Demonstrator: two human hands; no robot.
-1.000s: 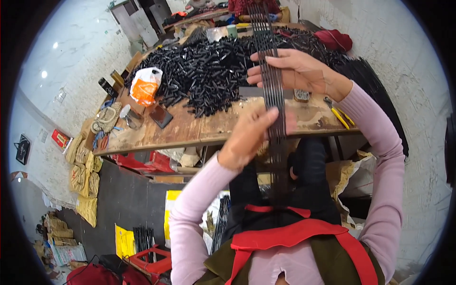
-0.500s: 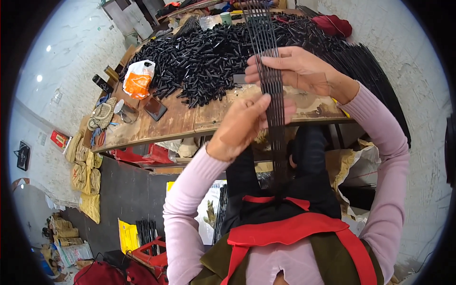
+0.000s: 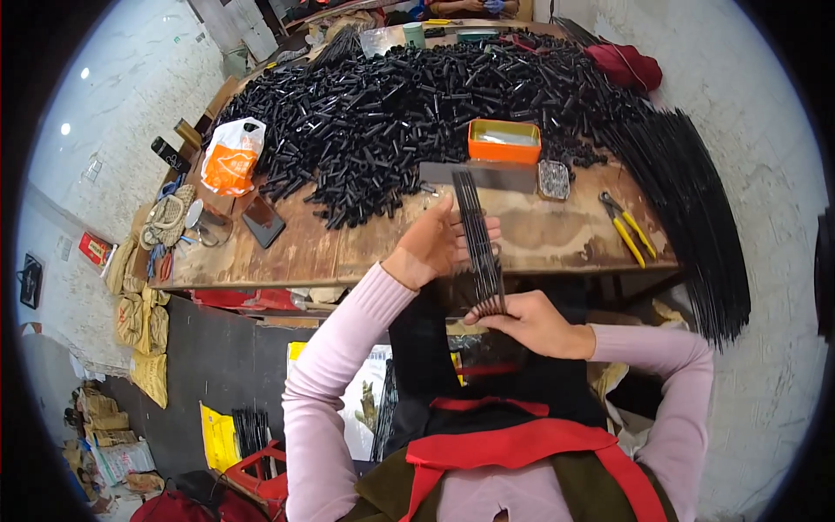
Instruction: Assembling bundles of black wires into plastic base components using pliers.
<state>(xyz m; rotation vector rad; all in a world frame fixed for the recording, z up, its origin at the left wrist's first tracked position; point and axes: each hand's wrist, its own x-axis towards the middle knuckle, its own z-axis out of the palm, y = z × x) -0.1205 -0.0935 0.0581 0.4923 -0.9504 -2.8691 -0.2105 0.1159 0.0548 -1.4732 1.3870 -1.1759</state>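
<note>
I hold a flat bundle of thin black rods (image 3: 476, 233) upright-ish over the front edge of the wooden table (image 3: 557, 239). My left hand (image 3: 432, 244) grips the bundle at its middle from the left side. My right hand (image 3: 531, 324) is closed on the lower ends of the rods, close to my body. The rod tips point away toward the big heap of short black tubes (image 3: 417, 104) that covers the far half of the table.
An orange box (image 3: 504, 141), a small tray of tiny parts (image 3: 553, 179) and yellow-handled pliers (image 3: 628, 228) lie right of the bundle. A phone (image 3: 263, 221) and an orange-white bag (image 3: 230, 158) sit left. Long black rods (image 3: 696, 209) fan off the table's right edge.
The rod bundle has come down and toward me. My right hand dropped from the bundle's upper part over the table to its lower ends near my chest; the left hand stays at mid-bundle.
</note>
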